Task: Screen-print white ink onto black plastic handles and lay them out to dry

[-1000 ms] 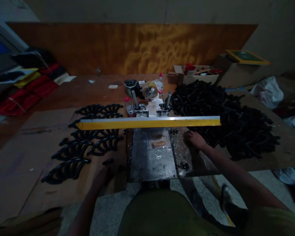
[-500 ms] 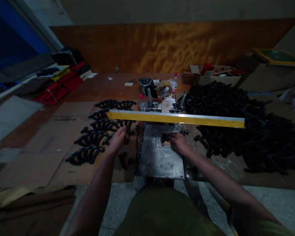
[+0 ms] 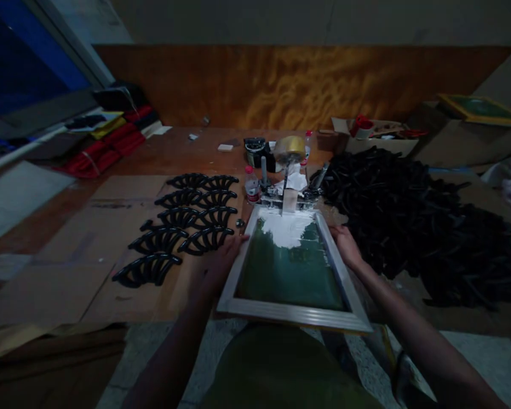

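Note:
A screen printing frame (image 3: 296, 315) lies over the base plate in front of me, its pale rails around green mesh with white ink (image 3: 287, 227) spread at the far end. My left hand (image 3: 227, 258) holds the frame's left rail, its fingers partly in shadow. On the opposite side, my right hand (image 3: 346, 245) grips the right rail with its fingertips. Beneath the frame, the plate and whatever lies on it are hidden. Rows of curved black handle-like pieces (image 3: 149, 268) rest on cardboard to the left of my left hand.
A large heap of black pieces (image 3: 409, 210) covers the right side. Behind the frame stand a clamp with metal posts (image 3: 264, 170), a tape roll (image 3: 290, 149), a small bottle (image 3: 252, 186) and a dark tub (image 3: 254, 150). Red bundles (image 3: 93, 159) lie far left; a cardboard box (image 3: 383, 146) sits back right.
The frame, earlier raised and seen edge-on, has come down flat over the plate. My right hand has left a black piece on the plate and moved to the frame's right rail.

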Tool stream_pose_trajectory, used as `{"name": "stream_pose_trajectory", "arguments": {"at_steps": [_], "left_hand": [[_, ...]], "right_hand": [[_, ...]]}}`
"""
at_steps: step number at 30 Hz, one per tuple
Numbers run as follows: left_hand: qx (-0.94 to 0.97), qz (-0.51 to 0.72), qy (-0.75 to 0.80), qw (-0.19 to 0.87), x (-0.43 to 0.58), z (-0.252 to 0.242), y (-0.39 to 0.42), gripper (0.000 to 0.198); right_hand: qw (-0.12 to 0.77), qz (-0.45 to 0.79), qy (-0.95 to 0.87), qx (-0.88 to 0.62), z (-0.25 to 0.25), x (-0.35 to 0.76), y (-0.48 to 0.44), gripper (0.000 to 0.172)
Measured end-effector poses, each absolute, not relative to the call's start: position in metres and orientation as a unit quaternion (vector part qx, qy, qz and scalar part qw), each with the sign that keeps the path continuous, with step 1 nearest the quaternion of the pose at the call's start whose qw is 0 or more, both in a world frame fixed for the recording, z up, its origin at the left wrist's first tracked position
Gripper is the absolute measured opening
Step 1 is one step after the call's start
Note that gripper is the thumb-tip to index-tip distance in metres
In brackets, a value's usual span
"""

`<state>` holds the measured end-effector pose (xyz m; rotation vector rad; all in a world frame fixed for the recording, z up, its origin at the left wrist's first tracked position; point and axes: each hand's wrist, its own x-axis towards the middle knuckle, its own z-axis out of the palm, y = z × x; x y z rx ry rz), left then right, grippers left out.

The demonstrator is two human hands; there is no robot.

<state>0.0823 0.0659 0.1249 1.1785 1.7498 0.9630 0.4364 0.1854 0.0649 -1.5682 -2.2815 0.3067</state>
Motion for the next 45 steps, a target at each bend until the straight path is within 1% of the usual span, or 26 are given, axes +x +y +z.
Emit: {"name": "stream_pose_trajectory", "arguments": {"at_steps": [2,4,5,6,7,10,12,14,16,18,20,23,25,27,30,33,35,37,39,40,42,45], "left_hand": [[0.474,0.371,0.678,0.421,0.082,0.099,0.057,0.053],[0.475,0.381,0.664,0.435,0.084,0.072,0.055,0.060],[0.476,0.386,0.658,0.438,0.086,0.059,0.056,0.063],[0.476,0.390,0.655,0.438,0.087,0.049,0.057,0.065],[0.474,0.391,0.656,0.438,0.088,0.041,0.058,0.065],[0.454,0.384,0.673,0.441,0.088,0.028,0.060,0.061],[0.440,0.378,0.681,0.446,0.087,0.028,0.059,0.059],[0.433,0.376,0.685,0.449,0.086,0.029,0.057,0.058],[0.426,0.382,0.685,0.451,0.087,0.029,0.057,0.057],[0.421,0.386,0.684,0.454,0.087,0.029,0.057,0.057],[0.422,0.384,0.683,0.456,0.087,0.030,0.057,0.057],[0.424,0.386,0.682,0.454,0.087,0.032,0.058,0.057],[0.422,0.399,0.667,0.467,0.086,0.033,0.058,0.059],[0.422,0.416,0.649,0.476,0.086,0.036,0.058,0.061],[0.426,0.426,0.647,0.466,0.088,0.040,0.058,0.059],[0.425,0.421,0.657,0.459,0.090,0.050,0.057,0.055],[0.420,0.418,0.658,0.465,0.090,0.061,0.058,0.056],[0.416,0.416,0.659,0.468,0.088,0.076,0.058,0.057],[0.420,0.423,0.663,0.453,0.084,0.095,0.058,0.053],[0.425,0.428,0.663,0.444,0.082,0.104,0.059,0.049],[0.440,0.438,0.653,0.434,0.079,0.121,0.064,0.044],[0.419,0.494,0.598,0.473,0.082,0.143,0.086,0.050]], "right_hand": [[0.220,0.083,-0.798,-0.555,0.078,0.430,0.204,0.036],[0.258,0.049,-0.812,-0.521,0.091,0.404,0.220,0.048],[0.258,0.035,-0.828,-0.497,0.097,0.386,0.227,0.056],[0.239,0.027,-0.844,-0.479,0.103,0.368,0.233,0.058],[0.201,0.026,-0.859,-0.471,0.107,0.351,0.237,0.055],[0.061,0.054,-0.872,-0.482,0.112,0.318,0.239,0.029],[0.016,0.066,-0.878,-0.473,0.108,0.313,0.227,0.019],[0.016,0.065,-0.903,-0.424,0.102,0.321,0.207,0.018],[0.020,0.072,-0.934,-0.349,0.099,0.335,0.185,0.020],[0.019,0.093,-0.954,-0.285,0.100,0.347,0.170,0.024],[0.013,0.124,-0.958,-0.257,0.104,0.352,0.168,0.025],[0.051,0.149,-0.943,-0.294,0.106,0.346,0.178,0.022],[0.095,0.131,-0.934,-0.319,0.100,0.340,0.180,0.022],[0.124,0.105,-0.935,-0.315,0.089,0.340,0.173,0.024],[0.138,0.101,-0.944,-0.281,0.077,0.353,0.154,0.024],[0.135,0.113,-0.944,-0.280,0.084,0.361,0.156,0.021],[0.143,0.113,-0.929,-0.322,0.098,0.353,0.175,0.027],[0.151,0.108,-0.905,-0.383,0.113,0.341,0.201,0.042],[0.149,0.092,-0.879,-0.443,0.127,0.335,0.228,0.054],[0.153,0.080,-0.866,-0.468,0.132,0.337,0.239,0.056],[0.193,0.054,-0.836,-0.510,0.138,0.354,0.256,0.053],[0.281,0.057,-0.760,-0.584,0.127,0.400,0.262,0.040]]}}
